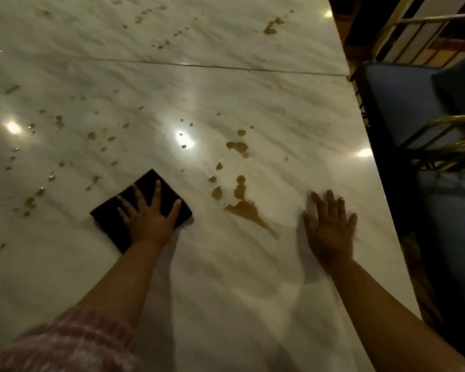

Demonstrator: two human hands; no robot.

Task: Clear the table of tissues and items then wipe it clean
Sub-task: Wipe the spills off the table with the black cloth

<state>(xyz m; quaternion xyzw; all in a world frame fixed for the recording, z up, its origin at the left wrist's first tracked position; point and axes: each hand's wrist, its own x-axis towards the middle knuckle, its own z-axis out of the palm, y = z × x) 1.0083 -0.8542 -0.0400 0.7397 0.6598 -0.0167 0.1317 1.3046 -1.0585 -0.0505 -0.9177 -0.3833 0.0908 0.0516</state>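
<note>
Nearest: my pink sleeve (65, 342) at the lower left, both forearms reaching out over the marble table (226, 304).

Left hand (148, 218): fingers straight and spread, palm down, pressing flat on the black cloth (106, 218). No curl round it, no pinch. The cloth lies flat on the table, left of centre.

Right hand (330, 226): fingers straight and spread, flat on bare marble near the right edge, holding nothing.

Between the 2 hands: 1 brown spill (246, 209), smeared toward me, with separate blobs (236, 146) beyond it. The cloth is apart from it.

Left of the cloth: scattered brown drops (30, 202).

Farther: 1 seam (199, 65) crosses the top; beyond it, more drops and 1 stain (270, 28).

Right of the table: chairs, blue seat (395, 108), gold frames.
</note>
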